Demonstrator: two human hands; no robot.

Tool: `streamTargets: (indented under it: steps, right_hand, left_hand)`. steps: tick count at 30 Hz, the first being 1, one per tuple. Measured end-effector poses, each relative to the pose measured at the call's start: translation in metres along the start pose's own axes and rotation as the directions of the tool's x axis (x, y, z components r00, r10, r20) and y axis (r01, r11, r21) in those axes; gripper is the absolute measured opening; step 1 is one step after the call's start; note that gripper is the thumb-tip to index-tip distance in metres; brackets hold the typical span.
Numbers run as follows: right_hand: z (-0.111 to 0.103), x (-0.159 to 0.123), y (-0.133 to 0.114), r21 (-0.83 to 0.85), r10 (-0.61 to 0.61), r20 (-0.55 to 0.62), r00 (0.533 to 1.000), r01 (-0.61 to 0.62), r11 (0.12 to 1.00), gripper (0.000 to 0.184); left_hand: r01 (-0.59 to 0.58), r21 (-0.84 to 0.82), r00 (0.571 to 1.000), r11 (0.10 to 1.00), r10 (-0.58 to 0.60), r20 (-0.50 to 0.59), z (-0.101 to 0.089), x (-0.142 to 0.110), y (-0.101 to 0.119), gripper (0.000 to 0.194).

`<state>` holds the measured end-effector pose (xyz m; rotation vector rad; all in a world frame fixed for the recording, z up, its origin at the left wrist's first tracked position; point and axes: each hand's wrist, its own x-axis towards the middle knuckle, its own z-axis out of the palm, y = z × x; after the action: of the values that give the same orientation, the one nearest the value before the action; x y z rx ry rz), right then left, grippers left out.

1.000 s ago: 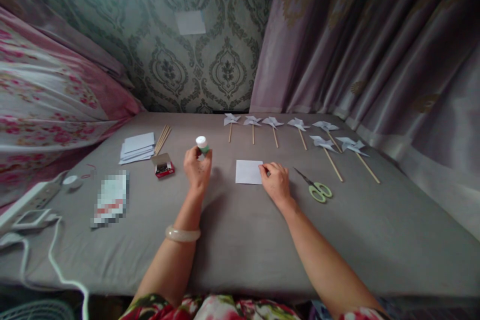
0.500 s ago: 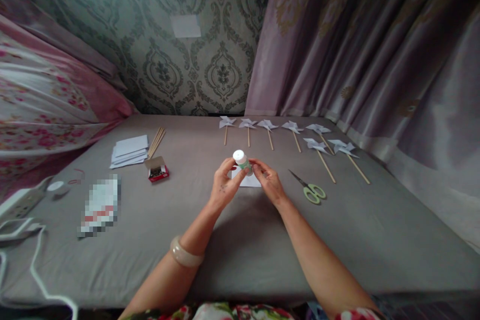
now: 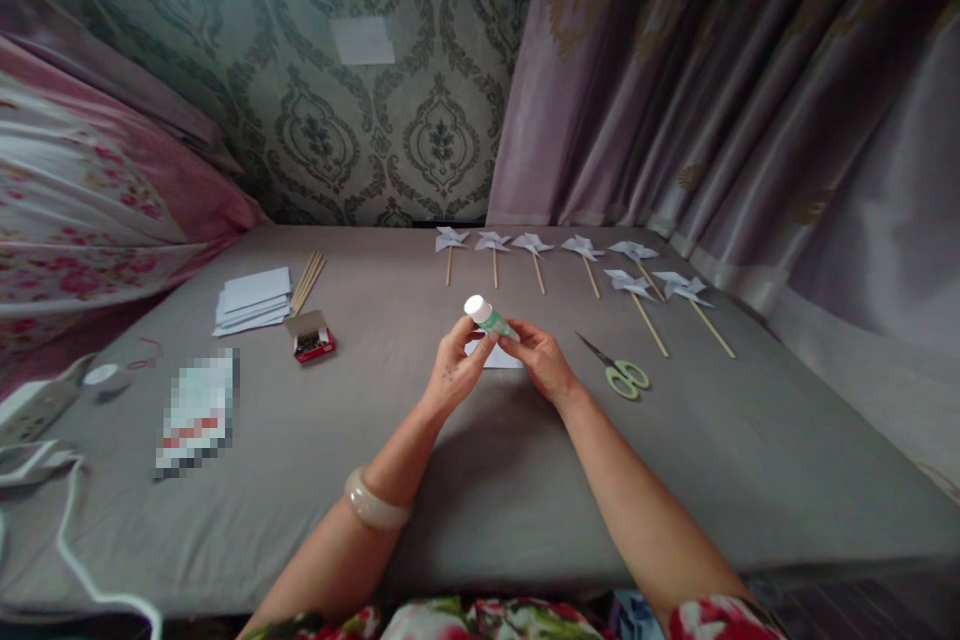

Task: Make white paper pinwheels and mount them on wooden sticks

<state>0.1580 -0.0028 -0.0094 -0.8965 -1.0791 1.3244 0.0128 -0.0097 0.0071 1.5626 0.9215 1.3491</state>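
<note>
Between my hands is a glue stick [image 3: 495, 321] with a white cap and a green label, tilted so the cap points up and left. My left hand [image 3: 459, 360] is closed on its cap end, thumb in front. The fingers of my right hand [image 3: 543, 357] pinch its lower end. Under the hands lies a white sheet of paper [image 3: 501, 356], partly covered by them. Green-handled scissors [image 3: 622, 375] rest to the right of my right hand, blades pointing away to the left.
Several paper pinwheels [image 3: 534, 245] on sticks line the back and right. At left are stacked white papers [image 3: 255, 295], wooden sticks [image 3: 309, 282], an open red box [image 3: 313, 340] of small dark pieces, a blurred packet [image 3: 199, 410] and a power strip [image 3: 41, 405] with a white cable.
The glue stick has gone from nearly upright to leaning left, and my right fingers have shifted onto its lower end. The whole view has moved slightly.
</note>
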Motion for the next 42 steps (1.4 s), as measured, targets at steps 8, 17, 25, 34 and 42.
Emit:
streamTargets:
  steps: [8, 17, 25, 34, 42]
  right_hand:
    - [-0.02, 0.008, -0.018, 0.134, 0.003, -0.247, 0.969, 0.031, 0.991, 0.034]
    - [-0.037, 0.012, -0.06, -0.11, -0.008, -0.294, 0.956, -0.025, 0.994, 0.036]
    - [-0.024, 0.01, -0.066, 0.399, 0.201, -0.152, 0.968, -0.126, 0.908, 0.022]
    - [0.013, -0.011, -0.073, 0.67, 0.206, 0.163, 0.965, -0.262, 0.694, 0.018]
    - [0.012, -0.014, -0.069, 0.589, 0.184, 0.152, 0.971, -0.239, 0.772, 0.02]
  left_hand:
    - [0.205, 0.608, 0.977, 0.767, -0.127, -0.17, -0.035, 0.009, -0.007, 0.025]
    - [0.003, 0.948, 0.97, 0.318, -0.233, 0.075, -0.028, -0.007, 0.018, 0.03]
    - [-0.093, 0.901, 0.945, 0.423, -0.248, 0.214, -0.009, -0.018, 0.015, 0.023]
    - [-0.077, 0.908, 0.945, 0.412, -0.261, 0.198, -0.01, -0.017, 0.019, 0.023]
    - [-0.072, 0.904, 0.943, 0.421, -0.267, 0.2, -0.01, -0.017, 0.016, 0.022]
